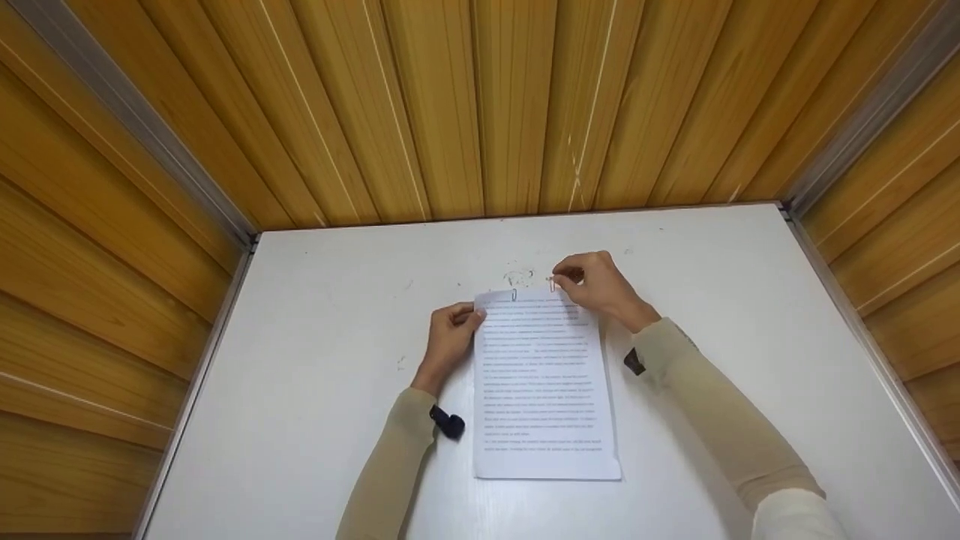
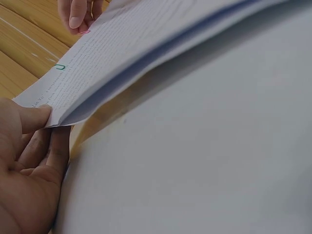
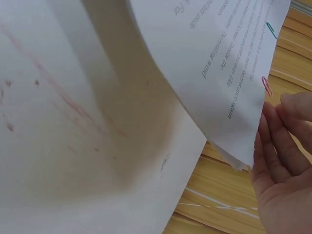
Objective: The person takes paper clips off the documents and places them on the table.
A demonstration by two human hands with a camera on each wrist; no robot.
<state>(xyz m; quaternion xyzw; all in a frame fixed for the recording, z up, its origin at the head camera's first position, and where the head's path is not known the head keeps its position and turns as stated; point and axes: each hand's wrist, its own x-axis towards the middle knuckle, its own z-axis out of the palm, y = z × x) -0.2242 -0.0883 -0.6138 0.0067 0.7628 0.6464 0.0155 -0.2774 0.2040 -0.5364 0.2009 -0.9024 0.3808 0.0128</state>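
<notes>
A stack of printed papers (image 1: pixel 544 382) lies in the middle of the white table (image 1: pixel 315 360). My left hand (image 1: pixel 466 321) pinches the stack's far left corner, thumb on top and fingers underneath, lifting it a little; the left wrist view shows this hand (image 2: pixel 48 121) close up. A green paper clip (image 1: pixel 514 294) sits on the far edge. To its right, my right hand (image 1: pixel 562 280) pinches a pink paper clip (image 1: pixel 553 284) at that edge. The right wrist view shows the pink clip (image 3: pixel 267 86) on the paper's edge, beside my right hand (image 3: pixel 274 108), and the green clip (image 3: pixel 271 30) beyond.
Wooden panel walls (image 1: pixel 480 105) close in the table at the back and on both sides. Faint marks (image 1: pixel 517 276) stain the table just behind the papers. Bare table surface lies left and right of the stack.
</notes>
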